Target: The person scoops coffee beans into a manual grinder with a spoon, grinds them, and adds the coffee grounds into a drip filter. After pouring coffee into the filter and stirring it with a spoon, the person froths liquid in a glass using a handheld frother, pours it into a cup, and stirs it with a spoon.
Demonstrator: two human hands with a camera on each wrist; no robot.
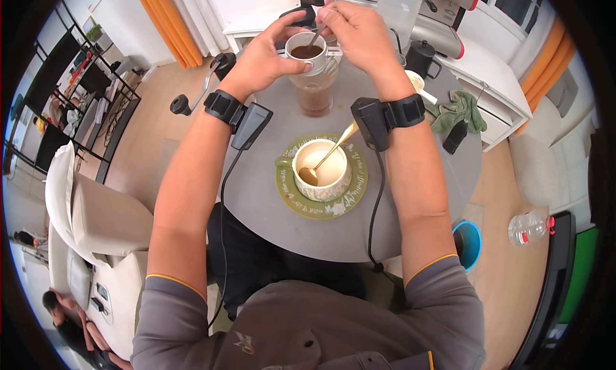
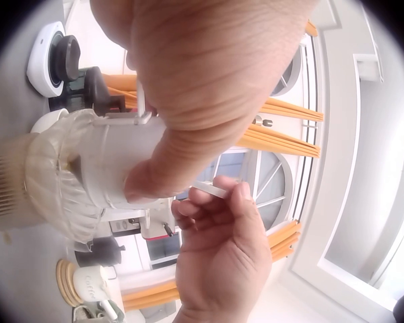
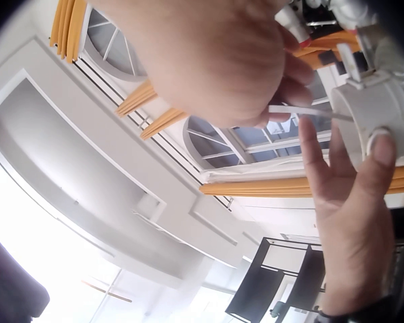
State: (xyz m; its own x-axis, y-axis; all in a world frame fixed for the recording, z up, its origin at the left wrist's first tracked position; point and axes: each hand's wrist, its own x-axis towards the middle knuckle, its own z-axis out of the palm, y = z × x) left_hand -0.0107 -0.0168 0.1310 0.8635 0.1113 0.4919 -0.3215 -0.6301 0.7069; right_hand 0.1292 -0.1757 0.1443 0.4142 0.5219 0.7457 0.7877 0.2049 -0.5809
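My left hand [image 1: 263, 65] grips a white cylindrical cup [image 2: 108, 161], its thumb lying across the near wall. Dark brown liquid [image 1: 307, 51] fills part of that cup. Below it stands a ribbed clear glass [image 1: 314, 105], with crinkled translucent material [image 2: 60, 175] around the joint between them. Between thumb and fingers, my right hand [image 1: 362, 39] pinches a thin, pale stirrer-like handle [image 3: 310, 111]. It slants down into the liquid, which hides its lower end. Nearer my body, a cream mug [image 1: 325, 192] holding a gold spoon [image 1: 333, 153] sits on a green lettered saucer [image 1: 292, 200].
On the grey round table [image 1: 256, 197], a black pot [image 1: 420, 57], a green cloth [image 1: 459, 110] and a small black bottle [image 1: 455, 137] stand to the right. A hand-crank grinder [image 1: 221, 65] is at the left edge. A blue bucket [image 1: 470, 245] stands on the floor.
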